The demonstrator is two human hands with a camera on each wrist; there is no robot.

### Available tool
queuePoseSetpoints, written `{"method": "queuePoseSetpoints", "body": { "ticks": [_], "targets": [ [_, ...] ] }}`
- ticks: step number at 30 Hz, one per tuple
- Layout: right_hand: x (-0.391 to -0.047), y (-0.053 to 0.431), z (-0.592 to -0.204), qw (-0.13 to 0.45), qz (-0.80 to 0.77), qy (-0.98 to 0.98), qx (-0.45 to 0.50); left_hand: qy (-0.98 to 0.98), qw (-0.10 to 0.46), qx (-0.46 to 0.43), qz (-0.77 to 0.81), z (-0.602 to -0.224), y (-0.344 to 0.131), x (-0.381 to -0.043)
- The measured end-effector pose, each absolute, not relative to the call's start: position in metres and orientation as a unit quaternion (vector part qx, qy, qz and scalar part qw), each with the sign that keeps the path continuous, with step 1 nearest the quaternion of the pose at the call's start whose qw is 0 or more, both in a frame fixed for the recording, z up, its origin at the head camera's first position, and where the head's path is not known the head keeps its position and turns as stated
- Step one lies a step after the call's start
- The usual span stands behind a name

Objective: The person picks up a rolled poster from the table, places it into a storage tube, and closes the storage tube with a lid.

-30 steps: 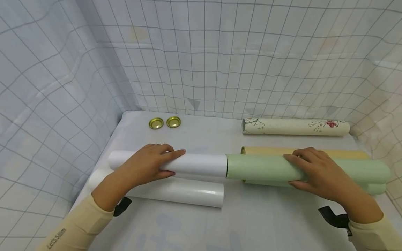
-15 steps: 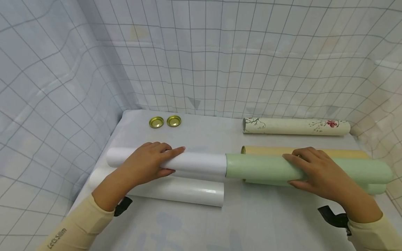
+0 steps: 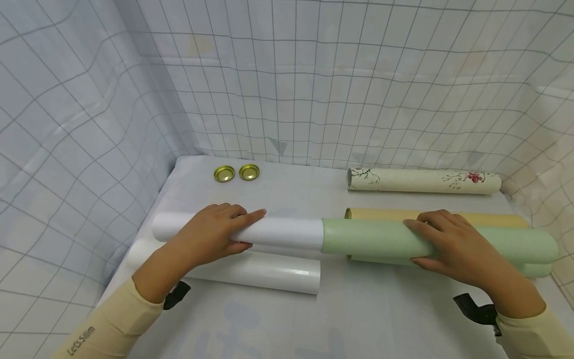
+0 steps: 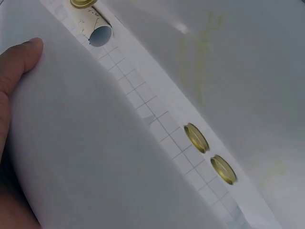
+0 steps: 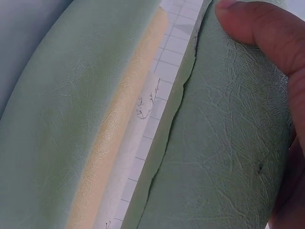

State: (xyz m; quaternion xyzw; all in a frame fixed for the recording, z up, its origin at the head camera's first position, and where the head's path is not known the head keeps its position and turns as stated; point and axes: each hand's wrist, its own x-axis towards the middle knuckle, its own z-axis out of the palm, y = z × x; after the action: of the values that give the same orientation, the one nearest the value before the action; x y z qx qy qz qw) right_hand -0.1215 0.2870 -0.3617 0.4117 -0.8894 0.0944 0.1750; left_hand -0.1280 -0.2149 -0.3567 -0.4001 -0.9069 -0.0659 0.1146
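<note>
My left hand (image 3: 211, 232) holds a smooth white roll (image 3: 287, 233), its fingers over the top and the thumb on the near side. The right hand (image 3: 453, 244) grips a pale green textured tube (image 3: 367, 237) the same way. Roll and tube lie in one line, raised over other tubes. Their ends meet between the hands; whether the roll reaches inside is hidden. In the left wrist view the white roll (image 4: 86, 133) fills the left side. The green tube's surface (image 5: 219, 133) shows a lengthwise seam edge in the right wrist view.
A glossy white tube (image 3: 269, 271) lies below the left hand. Under the right hand are another green tube (image 3: 381, 261) and a yellow tube (image 3: 493, 219). Behind lies a cream tube with blossom branches (image 3: 412, 180). Two gold lids (image 3: 224, 173) sit at back left. Gridded curtains (image 3: 296, 85) enclose the table.
The dark line at the join between the white roll and the green tube has thinned. Both hands keep their grips in nearly the same places.
</note>
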Motion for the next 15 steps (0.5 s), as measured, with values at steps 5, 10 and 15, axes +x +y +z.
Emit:
{"method": "queuePoseSetpoints", "body": {
  "ticks": [5,10,15],
  "targets": [
    [-0.1215,0.2867,-0.3620,0.177,0.089,-0.889,0.412,-0.906,0.125,-0.402,-0.051,-0.3558,-0.2146,-0.1280],
    [-0.1205,0.2868,-0.3622,0.173,0.087,-0.892,0.409,-0.904,0.131,-0.404,-0.041,-0.3531,-0.2123,-0.1275],
    [-0.1196,0.2874,-0.3625,0.162,0.091,-0.895,0.407,-0.902,0.137,-0.409,-0.037,-0.3508,-0.2101,-0.1254]
  ]
}}
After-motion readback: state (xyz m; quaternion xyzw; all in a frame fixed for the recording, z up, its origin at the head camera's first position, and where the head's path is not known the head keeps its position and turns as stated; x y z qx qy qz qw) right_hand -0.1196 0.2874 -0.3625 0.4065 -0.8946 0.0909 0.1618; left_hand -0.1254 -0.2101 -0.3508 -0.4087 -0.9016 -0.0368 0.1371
